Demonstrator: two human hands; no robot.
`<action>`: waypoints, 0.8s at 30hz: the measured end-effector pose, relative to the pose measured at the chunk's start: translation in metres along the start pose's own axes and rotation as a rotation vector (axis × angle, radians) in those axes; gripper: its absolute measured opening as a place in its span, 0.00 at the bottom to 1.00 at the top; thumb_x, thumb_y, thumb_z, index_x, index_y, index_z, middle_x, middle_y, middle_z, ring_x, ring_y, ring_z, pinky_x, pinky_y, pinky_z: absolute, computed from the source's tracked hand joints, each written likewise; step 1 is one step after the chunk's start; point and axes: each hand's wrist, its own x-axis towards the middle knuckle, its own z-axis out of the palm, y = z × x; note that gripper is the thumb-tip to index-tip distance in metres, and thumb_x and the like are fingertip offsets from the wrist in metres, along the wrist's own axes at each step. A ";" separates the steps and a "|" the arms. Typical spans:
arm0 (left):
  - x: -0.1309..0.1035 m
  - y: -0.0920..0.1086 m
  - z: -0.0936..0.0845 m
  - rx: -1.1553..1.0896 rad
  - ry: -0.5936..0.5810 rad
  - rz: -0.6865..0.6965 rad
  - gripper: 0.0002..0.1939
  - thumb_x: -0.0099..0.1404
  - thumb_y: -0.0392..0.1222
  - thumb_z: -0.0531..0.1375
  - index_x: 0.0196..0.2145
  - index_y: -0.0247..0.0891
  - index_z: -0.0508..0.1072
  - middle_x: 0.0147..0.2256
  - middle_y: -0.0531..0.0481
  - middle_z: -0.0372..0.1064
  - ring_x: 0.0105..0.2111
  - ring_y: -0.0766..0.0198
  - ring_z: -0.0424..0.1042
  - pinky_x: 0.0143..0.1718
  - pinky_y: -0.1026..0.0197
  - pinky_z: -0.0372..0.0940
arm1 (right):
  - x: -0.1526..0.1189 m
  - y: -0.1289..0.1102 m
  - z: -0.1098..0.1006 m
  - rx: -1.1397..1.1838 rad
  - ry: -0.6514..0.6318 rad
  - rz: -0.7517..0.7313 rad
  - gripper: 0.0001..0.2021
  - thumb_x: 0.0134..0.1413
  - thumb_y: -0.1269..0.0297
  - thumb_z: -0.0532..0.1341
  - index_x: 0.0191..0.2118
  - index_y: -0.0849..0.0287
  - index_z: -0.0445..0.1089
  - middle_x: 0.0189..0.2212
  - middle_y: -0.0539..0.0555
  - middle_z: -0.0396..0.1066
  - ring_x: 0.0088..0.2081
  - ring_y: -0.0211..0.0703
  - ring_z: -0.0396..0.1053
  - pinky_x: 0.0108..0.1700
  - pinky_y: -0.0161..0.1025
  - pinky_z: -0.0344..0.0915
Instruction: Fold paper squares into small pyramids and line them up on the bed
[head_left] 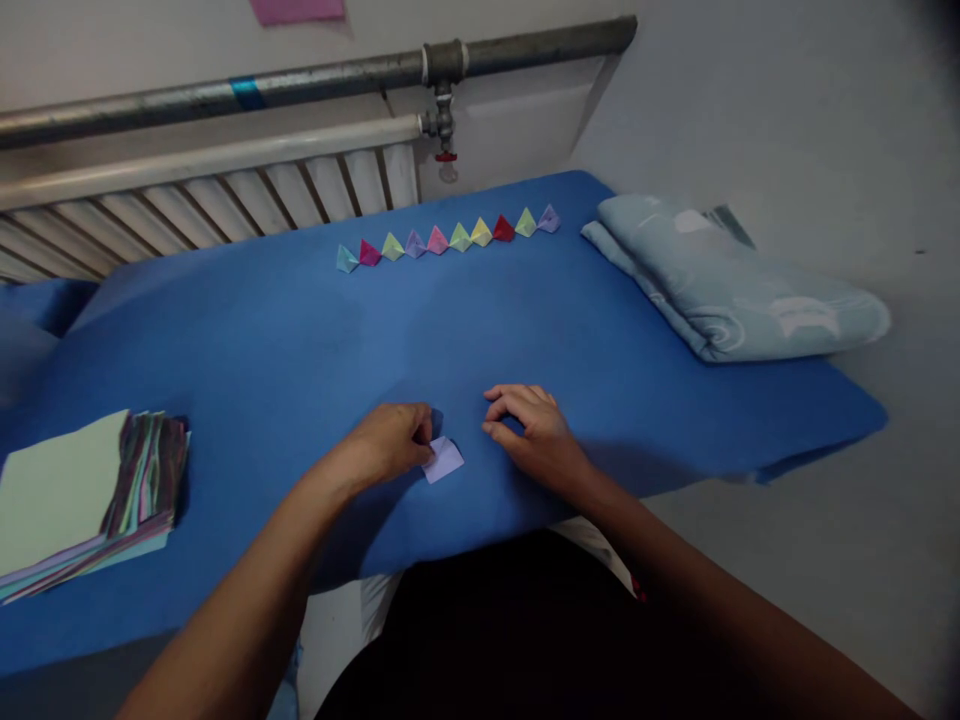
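A small lilac folded paper (445,459) lies at the near side of the blue-covered table (300,340). My left hand (391,440) pinches the paper's left corner between thumb and fingers. To the right, my right hand (534,430) hovers apart from the paper, its fingers curved and a gap between thumb and forefinger, with nothing in them. Across the far part of the table runs a row of several small folded paper pieces (437,240) in blue, pink, green, lilac, yellow and red, set side by side.
A stack of coloured paper sheets (60,490) lies at the left, a pale green one on top. On the right rests a folded grey-green blanket (720,280) against the wall. Behind the table are a radiator (217,205) and a metal pipe (337,78) with a red-handled valve (445,156).
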 end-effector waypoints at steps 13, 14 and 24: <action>-0.038 0.006 0.033 -1.008 0.421 0.000 0.09 0.51 0.41 0.67 0.27 0.38 0.69 0.25 0.57 0.66 0.26 0.71 0.64 0.30 0.66 0.61 | -0.013 -0.053 0.006 0.660 -0.194 0.296 0.06 0.52 0.61 0.62 0.33 0.56 0.67 0.24 0.47 0.66 0.27 0.36 0.65 0.31 0.35 0.64; -0.041 0.007 0.035 -0.983 0.442 0.015 0.09 0.52 0.41 0.66 0.27 0.38 0.69 0.25 0.57 0.66 0.26 0.71 0.65 0.31 0.65 0.62 | -0.013 -0.056 0.007 0.636 -0.188 0.277 0.05 0.52 0.61 0.61 0.31 0.56 0.67 0.23 0.46 0.65 0.26 0.36 0.64 0.29 0.34 0.63; -0.065 0.004 0.037 -0.218 0.688 0.417 0.04 0.61 0.36 0.58 0.35 0.42 0.71 0.35 0.50 0.70 0.39 0.61 0.69 0.42 0.55 0.65 | -0.019 -0.049 -0.004 0.064 -0.025 -0.439 0.09 0.60 0.71 0.53 0.41 0.56 0.69 0.35 0.53 0.73 0.35 0.39 0.68 0.40 0.40 0.64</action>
